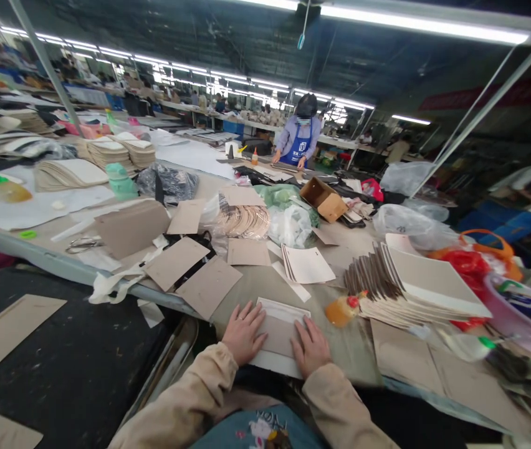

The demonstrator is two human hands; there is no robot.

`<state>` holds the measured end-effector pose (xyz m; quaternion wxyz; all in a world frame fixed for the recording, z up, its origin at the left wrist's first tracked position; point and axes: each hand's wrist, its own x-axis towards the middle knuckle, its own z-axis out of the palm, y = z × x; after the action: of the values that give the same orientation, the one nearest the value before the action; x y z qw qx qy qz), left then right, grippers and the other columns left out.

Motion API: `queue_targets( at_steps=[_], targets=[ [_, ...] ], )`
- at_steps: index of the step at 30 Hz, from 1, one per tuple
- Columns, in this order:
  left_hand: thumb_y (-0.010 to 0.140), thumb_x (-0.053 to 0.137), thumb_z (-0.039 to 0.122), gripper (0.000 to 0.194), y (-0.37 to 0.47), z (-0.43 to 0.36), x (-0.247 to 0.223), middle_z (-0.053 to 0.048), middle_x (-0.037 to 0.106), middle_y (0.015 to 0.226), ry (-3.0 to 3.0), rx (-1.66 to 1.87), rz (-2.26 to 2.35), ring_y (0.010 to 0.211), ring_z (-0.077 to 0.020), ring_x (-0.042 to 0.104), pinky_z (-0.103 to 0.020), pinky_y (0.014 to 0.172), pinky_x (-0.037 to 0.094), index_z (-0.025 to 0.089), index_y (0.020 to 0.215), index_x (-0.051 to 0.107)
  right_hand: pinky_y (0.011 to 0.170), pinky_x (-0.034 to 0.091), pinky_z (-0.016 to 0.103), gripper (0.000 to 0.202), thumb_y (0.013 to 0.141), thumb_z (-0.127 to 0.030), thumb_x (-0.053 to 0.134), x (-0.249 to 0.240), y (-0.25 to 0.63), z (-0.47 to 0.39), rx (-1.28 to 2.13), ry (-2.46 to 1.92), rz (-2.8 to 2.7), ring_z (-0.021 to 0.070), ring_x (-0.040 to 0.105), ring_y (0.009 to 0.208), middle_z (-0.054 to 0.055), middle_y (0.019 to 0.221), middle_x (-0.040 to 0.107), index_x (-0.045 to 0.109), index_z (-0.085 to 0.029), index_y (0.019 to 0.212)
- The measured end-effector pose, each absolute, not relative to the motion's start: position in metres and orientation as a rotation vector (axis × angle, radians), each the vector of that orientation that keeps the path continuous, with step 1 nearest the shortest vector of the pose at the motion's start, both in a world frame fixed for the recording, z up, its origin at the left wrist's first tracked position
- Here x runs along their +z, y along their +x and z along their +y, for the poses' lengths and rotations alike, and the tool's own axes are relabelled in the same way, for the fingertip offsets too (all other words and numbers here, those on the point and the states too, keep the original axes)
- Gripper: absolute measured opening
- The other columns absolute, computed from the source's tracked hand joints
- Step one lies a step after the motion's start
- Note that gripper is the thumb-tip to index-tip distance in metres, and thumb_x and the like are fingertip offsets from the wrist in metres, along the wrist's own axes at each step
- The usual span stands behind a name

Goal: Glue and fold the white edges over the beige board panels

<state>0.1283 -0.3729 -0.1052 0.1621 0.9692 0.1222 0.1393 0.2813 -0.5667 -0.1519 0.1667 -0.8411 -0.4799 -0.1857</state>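
Observation:
A flat grey-brown panel with a white border (278,337) lies on the table edge right in front of me. My left hand (245,333) rests flat on its left side, fingers stretched out and spread. Across from it, my right hand (311,347) presses on the right side, its fingers also extended. Neither hand is wrapped around anything. Just right of the panel, a glue bottle (340,310) with amber liquid and a red cap lies on its side. Beyond the panel sits a small stack of white-faced sheets (308,263).
Grey-brown boards (209,287) lie to the left. A fanned stack of panels (434,280) and a pink basin (518,312) stand at the right. Further back are a cardboard box (323,198) and plastic bags (291,224). A person in a blue apron (300,140) stands across the table.

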Motion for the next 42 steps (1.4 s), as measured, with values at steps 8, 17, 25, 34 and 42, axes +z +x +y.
queue_targets(
  at_steps=[8, 17, 25, 34, 42],
  targets=[
    [0.080, 0.053, 0.041, 0.049, 0.133, -0.369, -0.110, -0.009, 0.043, 0.138, 2.740, 0.405, 0.362, 0.129, -0.0315, 0.034, -0.056, 0.104, 0.025, 0.023, 0.126, 0.050, 0.092, 0.045, 0.046, 0.058, 0.081, -0.040, 0.053, -0.151, 0.287, -0.571, -0.372, -2.359, -1.076, 0.0315, 0.043, 0.121, 0.018, 0.136, 0.039, 0.042, -0.015, 0.132],
    [0.078, 0.054, 0.032, 0.049, 0.145, -0.371, -0.117, -0.012, 0.037, 0.140, 2.035, 0.672, 0.584, 0.125, -0.0263, 0.041, -0.041, 0.097, 0.043, 0.020, 0.125, 0.048, 0.068, 0.054, 0.039, 0.062, 0.070, -0.046, 0.058, -0.128, 0.289, -0.554, 0.270, -1.923, -0.383, 0.0223, 0.064, 0.071, 0.007, 0.089, 0.069, 0.051, -0.015, 0.124],
    [0.070, 0.067, 0.046, 0.070, 0.148, -0.377, -0.072, -0.013, 0.063, 0.106, 1.227, 0.487, 0.628, 0.091, -0.0208, 0.062, -0.031, 0.077, 0.050, 0.011, 0.126, 0.045, 0.065, 0.051, 0.028, 0.041, 0.065, -0.048, 0.070, -0.071, 0.271, -0.563, 0.382, -1.497, -0.150, 0.0172, 0.062, 0.072, 0.003, 0.084, 0.070, 0.065, -0.019, 0.094],
    [0.066, 0.072, 0.040, 0.035, 0.157, -0.398, -0.035, -0.001, 0.067, 0.075, 1.011, 0.418, 0.642, 0.060, -0.0125, 0.058, -0.021, 0.055, 0.046, 0.015, 0.089, 0.065, 0.064, 0.049, 0.026, 0.042, 0.066, -0.053, 0.069, -0.042, 0.272, -0.577, 0.404, -1.497, -0.220, 0.0192, 0.061, 0.076, 0.003, 0.083, 0.070, 0.068, -0.019, 0.091],
    [0.067, 0.072, 0.040, 0.035, 0.161, -0.404, -0.018, -0.001, 0.065, 0.069, 0.896, 0.307, 0.594, 0.058, -0.0132, 0.058, -0.023, 0.055, 0.046, 0.014, 0.088, 0.063, 0.068, 0.051, 0.028, 0.044, 0.065, -0.053, 0.069, -0.033, 0.267, -0.590, 0.446, -1.545, -0.174, 0.0207, 0.062, 0.079, 0.003, 0.086, 0.071, 0.068, -0.020, 0.094]
  ],
)
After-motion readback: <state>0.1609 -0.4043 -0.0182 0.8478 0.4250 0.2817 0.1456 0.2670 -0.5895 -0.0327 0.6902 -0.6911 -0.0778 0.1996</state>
